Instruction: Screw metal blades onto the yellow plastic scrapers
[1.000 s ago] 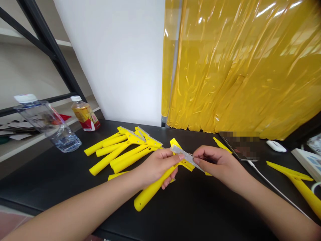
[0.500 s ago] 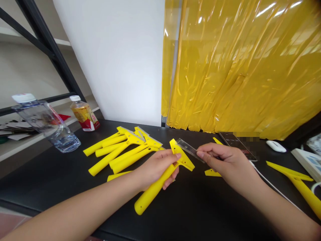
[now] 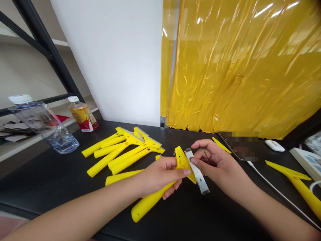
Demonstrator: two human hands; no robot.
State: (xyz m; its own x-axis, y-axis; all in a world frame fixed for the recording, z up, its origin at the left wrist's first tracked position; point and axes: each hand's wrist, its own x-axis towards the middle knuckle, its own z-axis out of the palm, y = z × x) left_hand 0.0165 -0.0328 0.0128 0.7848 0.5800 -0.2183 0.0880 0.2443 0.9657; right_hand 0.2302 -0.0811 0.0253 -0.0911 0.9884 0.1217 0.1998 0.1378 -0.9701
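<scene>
Scraper [image 3: 155, 199] is held over the black table [image 3: 205, 217], between the scraper pile [image 3: 127, 156] and the phone [image 3: 232, 145], with tabletop showing below and right. Its long axis slants, handle near left, head far right. Left hand [image 3: 163, 172] grips its neck; right hand [image 3: 213, 159] pinches a metal strip [image 3: 199, 175] roughly parallel beside the head.

The left hand [image 3: 160, 174] and the right hand [image 3: 220, 164] are presented bare. The left forearm [image 3: 100, 207] and the right forearm [image 3: 268, 206] are likewise uncovered over their full visible length; each is tapered towards a narrower wrist [image 3: 140, 184]. The left thumb [image 3: 175, 174] is tipped with a nail [image 3: 186, 171].
</scene>
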